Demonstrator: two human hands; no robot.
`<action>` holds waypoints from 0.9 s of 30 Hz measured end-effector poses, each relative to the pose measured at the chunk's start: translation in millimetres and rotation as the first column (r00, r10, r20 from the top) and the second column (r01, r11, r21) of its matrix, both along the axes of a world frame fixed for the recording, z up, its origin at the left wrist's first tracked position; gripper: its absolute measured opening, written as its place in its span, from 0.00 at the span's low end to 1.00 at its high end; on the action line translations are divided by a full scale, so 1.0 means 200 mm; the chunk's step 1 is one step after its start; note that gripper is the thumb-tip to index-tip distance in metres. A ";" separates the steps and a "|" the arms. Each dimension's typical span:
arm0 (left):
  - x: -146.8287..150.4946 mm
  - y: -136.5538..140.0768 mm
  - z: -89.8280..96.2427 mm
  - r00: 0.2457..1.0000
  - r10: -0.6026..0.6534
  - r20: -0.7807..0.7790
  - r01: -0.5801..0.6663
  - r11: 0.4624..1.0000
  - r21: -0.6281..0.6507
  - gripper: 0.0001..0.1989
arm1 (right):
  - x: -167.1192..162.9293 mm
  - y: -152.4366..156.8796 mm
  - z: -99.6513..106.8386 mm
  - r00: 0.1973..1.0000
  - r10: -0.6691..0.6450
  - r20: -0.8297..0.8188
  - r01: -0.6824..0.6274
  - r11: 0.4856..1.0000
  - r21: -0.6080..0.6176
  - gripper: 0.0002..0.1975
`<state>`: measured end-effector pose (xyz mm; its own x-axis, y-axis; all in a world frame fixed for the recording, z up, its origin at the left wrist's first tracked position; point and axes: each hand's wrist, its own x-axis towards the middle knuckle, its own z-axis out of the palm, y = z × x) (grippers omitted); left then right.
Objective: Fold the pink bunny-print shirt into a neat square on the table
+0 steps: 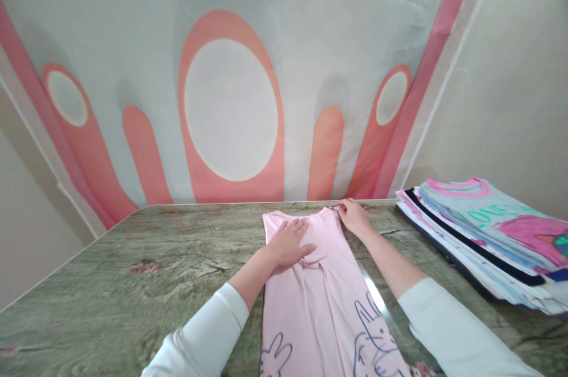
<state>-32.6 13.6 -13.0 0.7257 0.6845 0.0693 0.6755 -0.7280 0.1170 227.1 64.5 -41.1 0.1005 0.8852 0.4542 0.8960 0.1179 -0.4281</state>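
Note:
A pale pink dress (328, 300) with dark line drawings of rabbits lies lengthwise on the table, its neckline toward the far edge. Its lower end runs out of view at the bottom. Small creases show across the chest and down the middle. My left hand (287, 244) rests flat on the upper part of the dress, fingers stretched out and thumb apart. At the far right shoulder corner, my right hand (354, 215) has its fingers bent and closed at the fabric's edge. The fingertips there are small and partly hidden.
A stack of folded clothes (477, 241) stands at the right of the table, topped by a grey shirt (510, 211) with a pink collar. The wood-patterned table (177, 282) ends at a wall hanging (364, 22) with pink and white shapes.

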 end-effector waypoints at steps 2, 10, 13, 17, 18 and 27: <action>0.00 0.00 -0.01 1.000 0.001 0.005 -0.001 1.000 0.009 0.34 | -0.04 -0.03 0.02 0.994 0.113 -0.007 -0.112 0.993 0.044 0.11; 0.00 0.00 -0.01 1.000 0.014 0.008 -0.014 1.000 -0.008 0.35 | -0.20 -0.14 0.05 0.874 0.480 0.076 -0.482 0.876 0.016 0.09; 0.00 0.00 0.00 1.000 0.022 0.009 -0.022 1.000 -0.014 0.35 | -0.20 -0.15 0.05 0.877 0.468 0.109 -0.472 0.882 0.006 0.09; 0.00 -0.01 0.01 0.999 0.036 0.000 -0.036 0.999 -0.026 0.35 | -0.20 -0.16 0.07 0.880 0.450 0.152 -0.457 0.889 0.010 0.10; 0.00 -0.01 0.01 0.999 0.036 0.001 -0.036 0.999 -0.025 0.35 | -0.20 -0.17 0.08 0.884 0.439 0.160 -0.447 0.894 0.017 0.09; -0.01 0.04 -0.05 0.997 0.028 0.067 -0.031 0.998 0.048 0.25 | -0.35 -0.40 0.12 0.845 0.533 0.041 -0.533 0.846 -0.005 0.05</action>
